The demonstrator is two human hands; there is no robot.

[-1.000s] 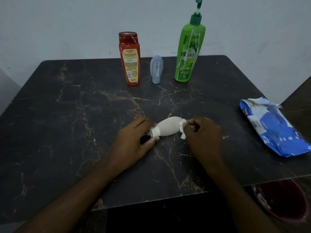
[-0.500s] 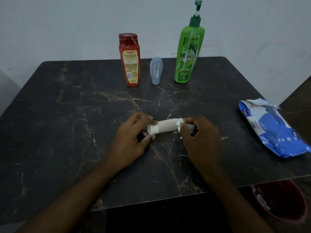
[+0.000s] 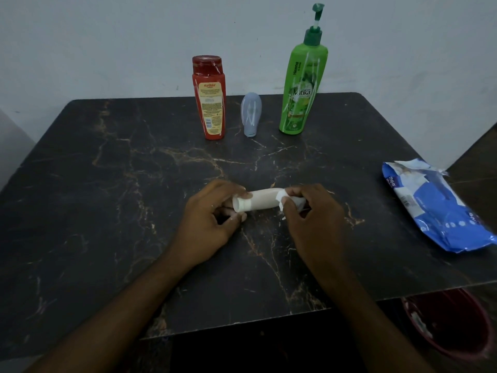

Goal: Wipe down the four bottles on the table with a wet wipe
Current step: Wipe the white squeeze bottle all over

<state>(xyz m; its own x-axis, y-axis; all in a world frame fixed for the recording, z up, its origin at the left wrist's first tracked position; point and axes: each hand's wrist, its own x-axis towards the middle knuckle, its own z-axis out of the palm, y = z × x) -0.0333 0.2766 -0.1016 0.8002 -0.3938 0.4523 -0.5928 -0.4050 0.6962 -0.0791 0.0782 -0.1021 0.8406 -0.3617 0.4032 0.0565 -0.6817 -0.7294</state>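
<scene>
left hand [image 3: 212,219] fingers grip cap end of small white plastic bottle [image 3: 262,200]; right hand [image 3: 312,214] fingers pinch white wet wipe [image 3: 281,196] round it. better: roll bottle, wipe full length.

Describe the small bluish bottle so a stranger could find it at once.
Look along the far edge of the dark marbled table, by the wall. Between the red bottle and the tall green pump bottle stands the bluish bottle. It is the shortest, pale and translucent, bulb-shaped.

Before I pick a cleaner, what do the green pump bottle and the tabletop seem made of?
The green pump bottle: likely glossy plastic, with streaky highlights. The tabletop: dark stone or stone-look laminate, brown veins, dull sheen; cannot tell which.
</scene>
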